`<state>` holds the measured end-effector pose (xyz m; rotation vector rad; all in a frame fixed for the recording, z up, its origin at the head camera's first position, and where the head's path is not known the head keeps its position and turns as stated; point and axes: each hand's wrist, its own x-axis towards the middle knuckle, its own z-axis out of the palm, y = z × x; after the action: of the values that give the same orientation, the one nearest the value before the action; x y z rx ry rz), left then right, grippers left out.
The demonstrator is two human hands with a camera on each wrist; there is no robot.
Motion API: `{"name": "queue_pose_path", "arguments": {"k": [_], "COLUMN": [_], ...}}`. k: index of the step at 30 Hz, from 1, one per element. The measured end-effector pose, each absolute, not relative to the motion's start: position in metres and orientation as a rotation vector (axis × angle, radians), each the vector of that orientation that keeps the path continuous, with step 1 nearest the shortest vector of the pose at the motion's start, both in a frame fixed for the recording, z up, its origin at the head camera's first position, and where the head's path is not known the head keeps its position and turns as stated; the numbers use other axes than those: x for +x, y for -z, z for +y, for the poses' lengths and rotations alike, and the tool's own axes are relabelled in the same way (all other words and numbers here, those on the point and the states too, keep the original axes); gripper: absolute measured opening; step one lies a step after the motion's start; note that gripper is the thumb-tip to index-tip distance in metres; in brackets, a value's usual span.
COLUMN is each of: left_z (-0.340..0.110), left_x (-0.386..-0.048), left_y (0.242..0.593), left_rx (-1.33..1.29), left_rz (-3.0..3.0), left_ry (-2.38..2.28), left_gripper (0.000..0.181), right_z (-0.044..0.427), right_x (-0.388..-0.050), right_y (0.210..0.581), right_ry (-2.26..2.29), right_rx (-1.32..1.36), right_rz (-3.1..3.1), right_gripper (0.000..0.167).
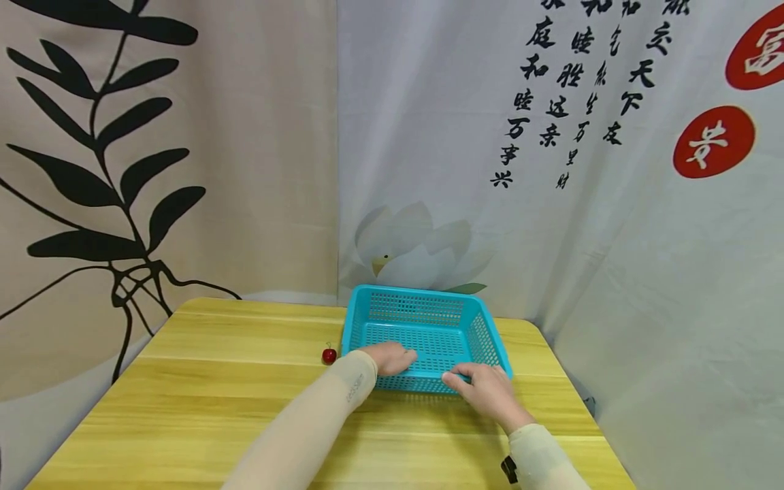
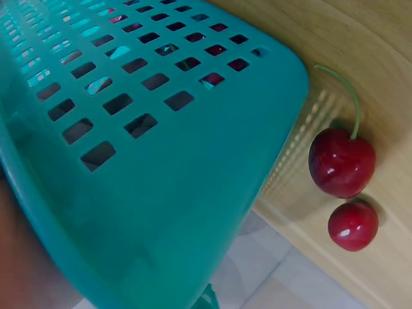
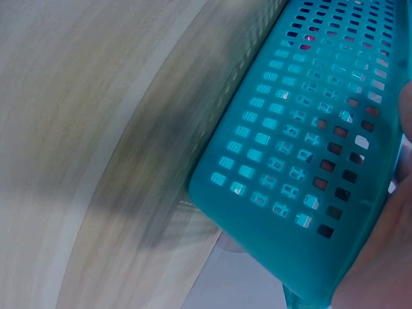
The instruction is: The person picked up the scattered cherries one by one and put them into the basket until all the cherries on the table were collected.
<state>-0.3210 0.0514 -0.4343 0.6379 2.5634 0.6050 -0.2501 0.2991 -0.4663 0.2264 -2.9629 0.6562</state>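
A turquoise plastic basket with perforated walls stands at the far side of the table. My left hand reaches over its near left rim, fingers curled and partly hidden. My right hand grips the near right rim, thumb and index finger toward the middle. Beside the basket's left side lies a red cherry with a green stem. The left wrist view shows this stemmed cherry and a smaller cherry next to it, both outside the basket.
The wooden table extends left and toward me. A printed cloth backdrop hangs directly behind the table, and another cloth hangs along the right. A dark wrist device sits at my right sleeve.
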Motion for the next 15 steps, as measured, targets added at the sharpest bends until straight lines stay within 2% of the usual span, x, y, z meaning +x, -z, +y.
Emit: {"name": "queue_pose_path", "arguments": {"k": [4,8,12,15], "left_z": [0.046,0.033,0.009,-0.018], "left_x": [-0.322,-0.33,-0.344,-0.353], "left_y": [0.437,0.434,0.426,0.423], "left_rx": [0.673,0.781,0.847,0.791], "left_rz": [2.556,2.633,2.787,2.937], "left_ry": [-0.673,-0.803,-0.948,-0.979], "left_gripper": [0.064,0.051,0.045,0.042], "right_z": [0.297,0.297,0.299,0.3], "right_x": [-0.249,-0.249,-0.249,-0.248], "right_y": [0.467,0.467,0.468,0.468], "right_ry": [-0.67,-0.681,-0.692,-0.69], "right_rx": [0.23,0.228,0.224,0.222], "right_rz": [-2.965,-2.974,-2.986,-2.991], "right_gripper": [0.014,0.015,0.016,0.016]}}
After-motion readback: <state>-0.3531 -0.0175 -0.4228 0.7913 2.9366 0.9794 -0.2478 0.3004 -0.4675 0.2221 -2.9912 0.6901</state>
